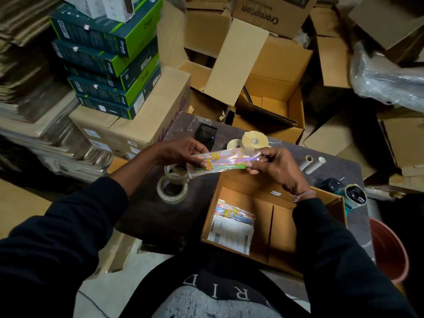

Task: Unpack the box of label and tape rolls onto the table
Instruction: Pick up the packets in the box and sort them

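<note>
Both hands are up over the table (146, 216) with a shiny, colourful plastic packet (226, 162) stretched flat between them, so the step in hand looks like carrying this item out of the box and setting it down. To do it well, my call is to keep the film taut and level, swing it toward the left hand's side where bare tabletop shows, and lay it flat clear of the rolls instead of dropping it across them.

Starting on the left: the left hand (181, 150) is nearly closed, thumb on top and fingers curled under, pinching the packet's left end. Just below that hand sit two clear tape rolls (172, 188), touching each other, already out on the table. Beyond the hand, a black device (205, 135) lies on the tabletop.

Moving across: past the packet's middle, two pale label rolls (249, 141) stand on the far side of both hands, one partly behind the other.

Now the right hand (274, 166): also mostly closed, thumb and fingertips clamped on the packet's right end. Directly beneath it and nearer the person is the open cardboard box (330, 198), with another colourful packet (234, 213) and a printed delivery slip (231, 232) in its left part; the rest of the floor looks bare. Out beyond the right hand, two white tube cores (312, 164) lie on the table, and further right something like a tape dispenser (353, 195) sits by the box corner.
</note>
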`<action>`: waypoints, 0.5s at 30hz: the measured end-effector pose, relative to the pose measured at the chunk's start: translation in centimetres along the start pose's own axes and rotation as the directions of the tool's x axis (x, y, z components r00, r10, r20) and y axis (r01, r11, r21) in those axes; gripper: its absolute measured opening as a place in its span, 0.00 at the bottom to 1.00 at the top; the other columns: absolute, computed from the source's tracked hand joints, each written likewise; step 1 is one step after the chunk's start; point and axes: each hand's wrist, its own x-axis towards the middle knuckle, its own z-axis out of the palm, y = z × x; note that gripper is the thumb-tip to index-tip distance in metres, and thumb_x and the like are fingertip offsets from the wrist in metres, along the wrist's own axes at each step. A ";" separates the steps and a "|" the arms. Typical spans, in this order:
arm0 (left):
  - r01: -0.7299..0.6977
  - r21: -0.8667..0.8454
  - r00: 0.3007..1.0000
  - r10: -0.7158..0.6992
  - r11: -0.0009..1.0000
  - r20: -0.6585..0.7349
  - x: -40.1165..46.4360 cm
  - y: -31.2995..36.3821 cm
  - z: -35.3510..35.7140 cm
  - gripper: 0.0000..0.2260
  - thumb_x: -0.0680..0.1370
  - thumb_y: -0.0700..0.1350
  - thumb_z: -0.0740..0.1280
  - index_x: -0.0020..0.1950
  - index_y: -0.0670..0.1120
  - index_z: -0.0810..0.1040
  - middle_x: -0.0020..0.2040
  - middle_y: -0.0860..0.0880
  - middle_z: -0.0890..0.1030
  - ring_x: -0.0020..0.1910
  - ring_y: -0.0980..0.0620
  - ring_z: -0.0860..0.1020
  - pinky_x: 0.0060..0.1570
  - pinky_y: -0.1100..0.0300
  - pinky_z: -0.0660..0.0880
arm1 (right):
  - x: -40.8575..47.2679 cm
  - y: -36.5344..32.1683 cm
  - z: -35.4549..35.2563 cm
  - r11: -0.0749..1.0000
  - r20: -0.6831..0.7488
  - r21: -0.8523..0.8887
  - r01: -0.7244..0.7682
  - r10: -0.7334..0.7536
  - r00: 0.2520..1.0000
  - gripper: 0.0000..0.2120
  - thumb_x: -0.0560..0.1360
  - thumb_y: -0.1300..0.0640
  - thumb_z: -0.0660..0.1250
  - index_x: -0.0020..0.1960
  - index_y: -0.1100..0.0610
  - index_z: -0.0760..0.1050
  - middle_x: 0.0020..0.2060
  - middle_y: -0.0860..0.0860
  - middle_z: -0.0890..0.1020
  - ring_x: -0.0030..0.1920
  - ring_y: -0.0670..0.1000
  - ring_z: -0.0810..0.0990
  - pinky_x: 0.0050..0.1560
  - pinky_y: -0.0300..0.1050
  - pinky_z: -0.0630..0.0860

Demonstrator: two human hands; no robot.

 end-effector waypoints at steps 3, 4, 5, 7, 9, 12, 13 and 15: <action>0.005 -0.007 1.000 -0.005 1.000 -0.022 -0.5 -0.5 -0.6 0.15 0.76 0.34 0.72 0.63 0.34 0.79 0.55 0.40 0.86 0.48 0.52 0.84 0.45 0.64 0.81 | 0.2 0.2 -0.4 0.998 -0.018 0.055 -0.036 0.037 0.999 0.14 0.72 0.65 0.76 0.56 0.67 0.82 0.43 0.62 0.87 0.41 0.54 0.86 0.47 0.42 0.83; 0.003 -0.013 1.000 -0.003 1.000 -0.030 -0.6 -0.6 -0.7 0.15 0.77 0.33 0.72 0.62 0.34 0.80 0.55 0.42 0.86 0.48 0.53 0.84 0.45 0.64 0.81 | 0.3 0.2 -0.5 0.996 -0.031 0.079 -0.049 0.051 0.998 0.15 0.72 0.65 0.76 0.57 0.67 0.82 0.43 0.62 0.87 0.40 0.54 0.87 0.47 0.43 0.84; -0.002 -0.015 0.999 0.001 1.000 -0.040 -0.6 -0.7 -0.8 0.14 0.77 0.33 0.72 0.62 0.34 0.80 0.55 0.42 0.86 0.48 0.52 0.84 0.46 0.64 0.81 | 0.5 0.2 -0.4 0.993 -0.043 0.100 -0.059 0.064 0.997 0.16 0.71 0.65 0.76 0.58 0.66 0.81 0.43 0.62 0.87 0.40 0.54 0.87 0.47 0.43 0.84; -0.010 -0.022 0.999 0.008 1.000 -0.051 -0.8 -0.7 -0.9 0.12 0.76 0.33 0.72 0.60 0.36 0.81 0.54 0.43 0.86 0.49 0.52 0.84 0.47 0.63 0.81 | 0.9 0.0 -0.2 0.990 -0.046 0.124 -0.071 0.077 0.996 0.16 0.72 0.65 0.76 0.58 0.66 0.81 0.43 0.61 0.87 0.41 0.54 0.87 0.47 0.43 0.84; -0.011 -0.022 0.998 0.010 1.000 -0.059 -0.8 -0.7 -0.9 0.10 0.76 0.32 0.72 0.57 0.39 0.82 0.50 0.47 0.87 0.46 0.54 0.84 0.43 0.65 0.81 | 1.3 -0.3 0.2 0.986 -0.016 0.151 -0.077 0.081 0.997 0.14 0.73 0.65 0.74 0.58 0.67 0.81 0.45 0.63 0.87 0.42 0.55 0.87 0.46 0.41 0.84; -0.014 -0.025 0.997 0.012 1.000 -0.078 -0.8 -0.7 -0.9 0.10 0.76 0.32 0.73 0.56 0.39 0.82 0.45 0.50 0.87 0.41 0.56 0.83 0.36 0.67 0.79 | 1.9 -0.5 1.1 0.975 0.033 0.206 -0.084 0.079 0.996 0.13 0.75 0.67 0.73 0.58 0.70 0.79 0.47 0.66 0.85 0.46 0.58 0.86 0.47 0.41 0.84; -0.014 -0.026 0.997 0.012 1.000 -0.080 -0.9 -0.7 -1.0 0.10 0.76 0.32 0.73 0.57 0.39 0.82 0.45 0.49 0.87 0.41 0.56 0.83 0.36 0.67 0.79 | 2.2 -0.5 1.3 0.975 0.039 0.206 -0.086 0.080 0.996 0.13 0.75 0.67 0.73 0.58 0.70 0.80 0.48 0.66 0.85 0.47 0.59 0.86 0.47 0.42 0.85; -0.004 -0.013 0.997 0.003 1.000 -0.082 -1.1 -0.8 -1.4 0.11 0.76 0.33 0.73 0.57 0.39 0.82 0.47 0.48 0.87 0.42 0.55 0.84 0.38 0.66 0.79 | 2.6 -0.4 1.6 0.975 0.034 0.203 -0.093 0.088 0.996 0.13 0.74 0.67 0.73 0.58 0.69 0.80 0.48 0.64 0.86 0.47 0.58 0.87 0.47 0.42 0.85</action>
